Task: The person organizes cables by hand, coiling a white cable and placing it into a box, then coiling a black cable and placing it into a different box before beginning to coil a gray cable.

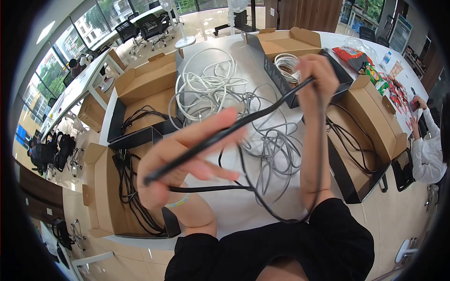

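Note:
A black cable [234, 125] stretches diagonally between my two raised hands, with a loop hanging down toward my chest. My left hand [187, 159] is close to the camera, its fingers spread and slightly blurred, with the cable running across them. My right hand [318, 77], farther off and higher, is closed on the cable's other part. Below and behind them, a tangle of white cable [206, 86] and grey cable [276, 145] lies on the table [225, 213].
Open boxes with black cables stand at the left [145, 122], lower left [105, 192] and right [365, 140]. A back box [288, 44] holds coiled white cable [287, 65]. Snack bags [354, 58] and a bottle [386, 59] lie at right, near a seated person [429, 140].

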### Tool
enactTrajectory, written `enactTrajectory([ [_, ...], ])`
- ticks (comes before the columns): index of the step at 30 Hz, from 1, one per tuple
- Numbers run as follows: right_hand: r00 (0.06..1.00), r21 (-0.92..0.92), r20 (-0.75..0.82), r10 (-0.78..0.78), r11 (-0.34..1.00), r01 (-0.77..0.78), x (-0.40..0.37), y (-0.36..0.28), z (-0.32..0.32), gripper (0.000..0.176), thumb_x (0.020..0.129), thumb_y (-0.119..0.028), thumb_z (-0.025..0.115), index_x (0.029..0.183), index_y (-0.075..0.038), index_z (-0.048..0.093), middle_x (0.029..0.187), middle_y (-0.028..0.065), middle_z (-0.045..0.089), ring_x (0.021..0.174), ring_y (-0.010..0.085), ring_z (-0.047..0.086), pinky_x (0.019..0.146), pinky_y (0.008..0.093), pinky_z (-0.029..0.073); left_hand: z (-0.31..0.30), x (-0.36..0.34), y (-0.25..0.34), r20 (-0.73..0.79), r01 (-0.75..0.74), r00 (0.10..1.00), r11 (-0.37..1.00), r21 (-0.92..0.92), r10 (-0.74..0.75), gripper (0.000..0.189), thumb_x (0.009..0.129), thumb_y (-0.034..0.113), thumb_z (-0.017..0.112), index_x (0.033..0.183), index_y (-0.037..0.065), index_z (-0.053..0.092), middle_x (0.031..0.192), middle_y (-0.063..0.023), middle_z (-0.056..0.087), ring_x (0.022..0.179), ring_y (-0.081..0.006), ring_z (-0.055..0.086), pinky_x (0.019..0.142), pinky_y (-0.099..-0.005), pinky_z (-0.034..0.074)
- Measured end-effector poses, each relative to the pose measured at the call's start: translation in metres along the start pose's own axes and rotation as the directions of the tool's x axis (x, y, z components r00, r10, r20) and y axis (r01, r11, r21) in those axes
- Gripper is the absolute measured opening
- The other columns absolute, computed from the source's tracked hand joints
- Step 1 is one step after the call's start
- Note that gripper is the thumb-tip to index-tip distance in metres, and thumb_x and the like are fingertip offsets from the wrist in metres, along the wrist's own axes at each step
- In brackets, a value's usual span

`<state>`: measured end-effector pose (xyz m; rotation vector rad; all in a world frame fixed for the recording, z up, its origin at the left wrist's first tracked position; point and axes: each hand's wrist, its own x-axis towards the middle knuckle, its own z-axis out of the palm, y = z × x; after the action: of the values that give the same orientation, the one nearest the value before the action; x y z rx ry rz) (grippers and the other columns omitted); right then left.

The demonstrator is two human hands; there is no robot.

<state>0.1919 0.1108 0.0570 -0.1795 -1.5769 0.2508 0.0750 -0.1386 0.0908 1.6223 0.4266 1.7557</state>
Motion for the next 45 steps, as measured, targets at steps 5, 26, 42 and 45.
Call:
enactTrajectory([
  [5, 0.854, -0.002, -0.428, 0.295, 0.945, -0.328, 0.014, 0.042, -0.058, 0.036, 0.085, -0.032, 0.054, 0.068, 0.0, 0.06, 0.063, 0.0026, 0.056, 0.05, 0.0051, 0.043, 0.042, 0.0193, 0.029, -0.01, 0.003, 0.016, 0.269, 0.464, 0.719, 0.731, 0.501, -0.641, 0.018, 0.081, 0.008, 0.049, 0.093, -0.004, 0.052, 0.081, -0.0184, 0.062, 0.07, -0.0216, 0.064, 0.052, -0.026, 0.048],
  [26, 0.693, -0.061, -0.65, 0.311, 0.888, -0.456, 0.015, 0.064, -0.145, 0.054, 0.082, -0.048, 0.052, 0.075, 0.004, 0.063, 0.059, 0.0042, 0.05, 0.051, 0.0094, 0.044, 0.045, 0.0207, 0.034, -0.017, 0.032, -0.085, -0.304, 0.329, 0.941, 0.2, 0.923, -0.148, 0.014, 0.071, 0.014, 0.064, 0.07, 0.001, 0.061, 0.061, -0.0076, 0.056, 0.053, -0.0173, 0.05, 0.052, -0.0271, 0.037],
  [42, 0.635, -0.456, -0.772, -0.019, 0.714, -0.532, 0.009, 0.061, -0.165, 0.051, 0.088, -0.035, 0.048, 0.054, 0.003, 0.056, 0.05, 0.0084, 0.053, 0.048, 0.0116, 0.048, 0.052, 0.024, 0.039, -0.096, -0.016, -0.014, -0.068, 0.445, 0.783, -0.479, 0.757, 0.619, 0.021, 0.072, 0.02, 0.066, 0.059, 0.01, 0.054, 0.064, 0.0016, 0.056, 0.072, -0.0157, 0.054, 0.093, -0.0342, 0.025],
  [45, 0.406, -0.332, -0.902, -0.147, 0.837, -0.434, 0.01, 0.058, -0.173, 0.057, 0.088, -0.043, 0.043, 0.048, -0.002, 0.047, 0.047, 0.0062, 0.049, 0.045, 0.0139, 0.046, 0.052, 0.0249, 0.04, -0.112, -0.039, -0.006, 0.174, 0.406, 0.714, -0.604, 0.686, 0.678, 0.019, 0.071, 0.017, 0.066, 0.059, 0.011, 0.053, 0.064, 0.0008, 0.056, 0.068, -0.0158, 0.054, 0.092, -0.0347, 0.027],
])
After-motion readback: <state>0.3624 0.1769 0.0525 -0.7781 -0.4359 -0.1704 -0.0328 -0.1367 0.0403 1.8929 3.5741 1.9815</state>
